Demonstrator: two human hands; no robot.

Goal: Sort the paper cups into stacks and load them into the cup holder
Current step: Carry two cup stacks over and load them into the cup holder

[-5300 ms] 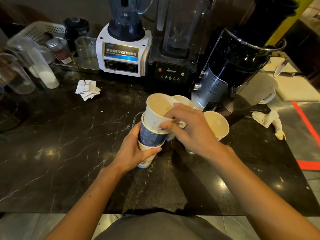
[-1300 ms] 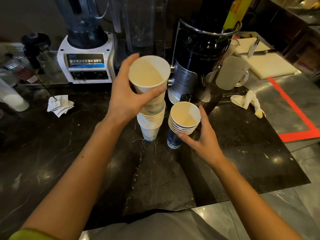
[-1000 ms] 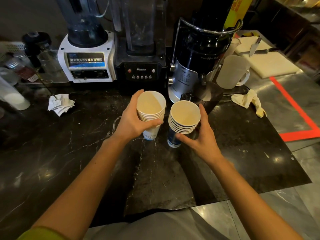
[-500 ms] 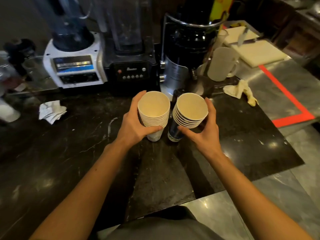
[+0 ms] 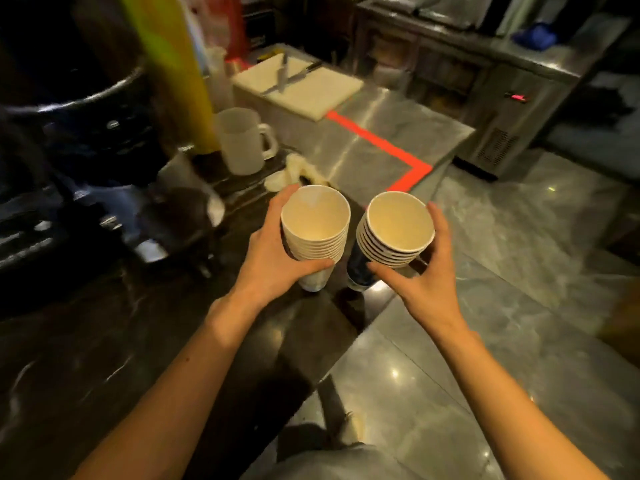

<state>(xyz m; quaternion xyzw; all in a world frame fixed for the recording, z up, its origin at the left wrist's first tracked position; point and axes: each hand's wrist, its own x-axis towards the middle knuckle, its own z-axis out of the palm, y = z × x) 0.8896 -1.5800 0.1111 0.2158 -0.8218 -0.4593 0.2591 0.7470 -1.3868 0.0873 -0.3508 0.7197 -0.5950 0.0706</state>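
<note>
Head view — stacks (image 5: pixel 317 245) now at counter (image 5: pixel 298 334) edge

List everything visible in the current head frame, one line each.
white cup stack: one, white, held over the dark counter
blue cup stack: one, dark blue sides with white rims, right of the white one
pitcher: one, frosted white, behind the stacks
cloth: one, cream, crumpled beside the pitcher
cutting board: one, white, far end of the steel counter
knife: at least one, metal, on the cutting board
red tape: one L-shaped line, on the steel counter
machine: one, black, blurred, far left
left hand: grips the white cup stack
right hand: grips the blue cup stack
</note>
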